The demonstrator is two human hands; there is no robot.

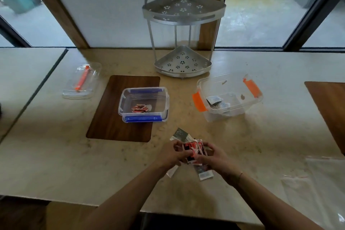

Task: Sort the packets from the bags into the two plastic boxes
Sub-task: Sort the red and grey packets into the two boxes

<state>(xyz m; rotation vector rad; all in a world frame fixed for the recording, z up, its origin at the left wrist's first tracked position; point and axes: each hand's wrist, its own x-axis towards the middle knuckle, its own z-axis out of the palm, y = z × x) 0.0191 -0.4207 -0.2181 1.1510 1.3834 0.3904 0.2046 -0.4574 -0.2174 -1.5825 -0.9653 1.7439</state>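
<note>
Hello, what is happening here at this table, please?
A person is sorting small packets. Both hands, left and right, hold a bunch of red packets above the table, with a few dark packets under them. The blue-clipped box already has red packets inside, and the orange-clipped box has dark ones. Empty clear bags lie on the right.

head view, looking down, near table [56,155]
</note>
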